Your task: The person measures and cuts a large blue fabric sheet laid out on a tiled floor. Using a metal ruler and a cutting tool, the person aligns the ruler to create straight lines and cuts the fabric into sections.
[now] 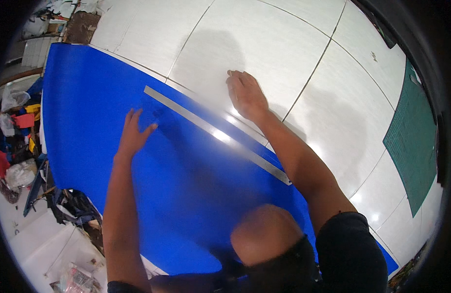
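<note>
A large blue sheet (pixel 88 122) lies spread over the tiled floor. On it rests a long metal ruler (pixel 186 115), slanting from the upper left to the lower right, close to the sheet's far edge. My left hand (pixel 132 134) is just left of the ruler's upper end, above the blue sheet, fingers apart and holding nothing. Beyond the ruler, my right hand (pixel 247 95) is over the white tiles with its fingers curled together. Whatever may be in that grip is too small to make out. My right forearm passes over the ruler's lower end.
My bare knee (pixel 267 232) is over the sheet's near part. A green cutting mat (pixel 413 146) lies at the right on white tiles (pixel 284 39). Bags and coloured scraps (pixel 20 141) crowd the left side. A brown block (pixel 81 27) sits near the sheet's far left corner.
</note>
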The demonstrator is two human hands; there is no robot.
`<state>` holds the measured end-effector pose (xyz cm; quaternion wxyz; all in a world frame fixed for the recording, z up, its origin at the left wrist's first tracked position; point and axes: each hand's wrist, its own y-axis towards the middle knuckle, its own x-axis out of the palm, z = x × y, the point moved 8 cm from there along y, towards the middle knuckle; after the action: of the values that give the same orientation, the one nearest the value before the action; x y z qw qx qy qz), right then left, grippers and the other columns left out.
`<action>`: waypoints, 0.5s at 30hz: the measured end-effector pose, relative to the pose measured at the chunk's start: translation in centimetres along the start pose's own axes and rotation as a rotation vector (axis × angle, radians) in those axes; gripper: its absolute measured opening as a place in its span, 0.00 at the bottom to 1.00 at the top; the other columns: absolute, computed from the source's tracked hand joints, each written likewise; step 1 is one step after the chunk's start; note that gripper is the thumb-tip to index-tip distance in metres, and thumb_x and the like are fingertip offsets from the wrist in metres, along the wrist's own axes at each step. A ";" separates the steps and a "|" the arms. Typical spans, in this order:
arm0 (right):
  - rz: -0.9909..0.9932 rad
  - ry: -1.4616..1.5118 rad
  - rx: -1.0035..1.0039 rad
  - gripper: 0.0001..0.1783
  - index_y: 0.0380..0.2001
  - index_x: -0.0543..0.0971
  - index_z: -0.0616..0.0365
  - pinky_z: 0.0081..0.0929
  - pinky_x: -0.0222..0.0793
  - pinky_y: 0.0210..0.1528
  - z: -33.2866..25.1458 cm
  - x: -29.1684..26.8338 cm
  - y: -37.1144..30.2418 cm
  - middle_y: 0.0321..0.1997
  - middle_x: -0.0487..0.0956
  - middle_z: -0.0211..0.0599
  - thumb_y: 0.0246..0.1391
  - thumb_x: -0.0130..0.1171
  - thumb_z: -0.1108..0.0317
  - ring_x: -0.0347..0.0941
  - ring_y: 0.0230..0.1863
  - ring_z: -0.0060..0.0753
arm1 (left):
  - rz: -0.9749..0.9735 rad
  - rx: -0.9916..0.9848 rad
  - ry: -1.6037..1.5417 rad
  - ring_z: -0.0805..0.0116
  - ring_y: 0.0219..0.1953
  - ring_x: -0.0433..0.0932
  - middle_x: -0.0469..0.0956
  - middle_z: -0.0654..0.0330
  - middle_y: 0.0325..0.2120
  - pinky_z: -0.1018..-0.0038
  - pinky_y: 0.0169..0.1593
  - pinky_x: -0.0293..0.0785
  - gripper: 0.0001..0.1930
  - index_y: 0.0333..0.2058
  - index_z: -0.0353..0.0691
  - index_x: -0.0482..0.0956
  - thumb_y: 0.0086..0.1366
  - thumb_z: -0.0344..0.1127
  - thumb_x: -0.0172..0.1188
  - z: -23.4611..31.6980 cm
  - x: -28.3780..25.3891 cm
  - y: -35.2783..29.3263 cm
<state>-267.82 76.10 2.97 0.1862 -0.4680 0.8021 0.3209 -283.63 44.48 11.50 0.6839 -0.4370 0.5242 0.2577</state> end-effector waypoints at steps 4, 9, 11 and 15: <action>-0.031 -0.107 -0.020 0.11 0.43 0.77 0.58 0.45 0.60 0.67 -0.4 1.2 0.2 0.59 0.77 0.43 0.66 0.50 0.63 0.67 0.63 0.48 | -0.193 0.016 0.107 0.41 0.66 0.65 0.67 0.39 0.63 0.55 0.68 0.62 0.35 0.60 0.35 0.70 0.61 0.50 0.69 -3.0 -5.5 -7.9; -0.089 -0.167 -0.049 0.14 0.45 0.77 0.57 0.45 0.57 0.69 -0.5 1.8 0.3 0.64 0.73 0.43 0.68 0.50 0.59 0.63 0.67 0.47 | -0.297 -0.080 0.147 0.42 0.65 0.67 0.69 0.42 0.62 0.56 0.66 0.65 0.33 0.59 0.37 0.72 0.61 0.49 0.69 -4.8 -10.5 -16.3; -0.114 -0.198 -0.024 0.14 0.45 0.77 0.57 0.46 0.56 0.69 -0.9 2.1 0.5 0.67 0.71 0.43 0.68 0.50 0.59 0.62 0.68 0.47 | -0.282 -0.112 0.187 0.43 0.65 0.67 0.70 0.43 0.61 0.56 0.66 0.65 0.32 0.59 0.38 0.72 0.61 0.48 0.69 -6.2 -11.1 -19.9; -0.291 -0.259 -0.131 0.17 0.47 0.76 0.58 0.51 0.51 0.73 -1.3 2.7 0.2 0.70 0.66 0.49 0.68 0.50 0.57 0.56 0.72 0.55 | -0.301 -0.093 0.074 0.43 0.65 0.67 0.70 0.43 0.61 0.55 0.66 0.65 0.32 0.60 0.40 0.73 0.62 0.51 0.68 -10.4 -5.9 -23.9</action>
<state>-269.38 73.59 2.33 0.3010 -0.5448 0.6729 0.3997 -271.23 24.46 24.18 0.6740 -0.5512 0.4651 0.1600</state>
